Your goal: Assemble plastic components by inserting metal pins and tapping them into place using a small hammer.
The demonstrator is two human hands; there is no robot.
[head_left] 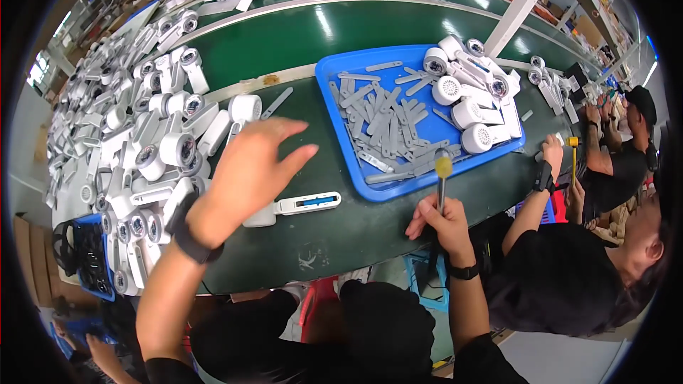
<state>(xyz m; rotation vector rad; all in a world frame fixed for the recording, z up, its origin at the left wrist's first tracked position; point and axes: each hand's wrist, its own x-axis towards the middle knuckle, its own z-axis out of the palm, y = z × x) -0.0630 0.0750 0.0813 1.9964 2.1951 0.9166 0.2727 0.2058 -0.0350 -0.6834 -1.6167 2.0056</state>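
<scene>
Fan (287, 207) is laid on the green bench (320, 245), just left of the near corner of the blue tray (368, 190), its handle pointed toward the right and uncovered, so that a blue insert (317, 202) is shown in the slot. Nothing is gripped by the left hand (249, 167), which is held with thumb and fingers spread near the fan; whether the fan is touched by it cannot be told. By the right hand (446, 226) a mallet (443, 166) is grasped, its yellow head raised by the near rim of the tray, where grey strips (388, 124) are heaped beside white fans (467, 113). The step in hand is judged to be the closing of the handle, with no strip set over the slot yet. For the next move, a strip would need to be picked up by the free hand, lined up with the slot and pressed in, and the mallet held off until the strip is seated squarely enough to be tapped down evenly
</scene>
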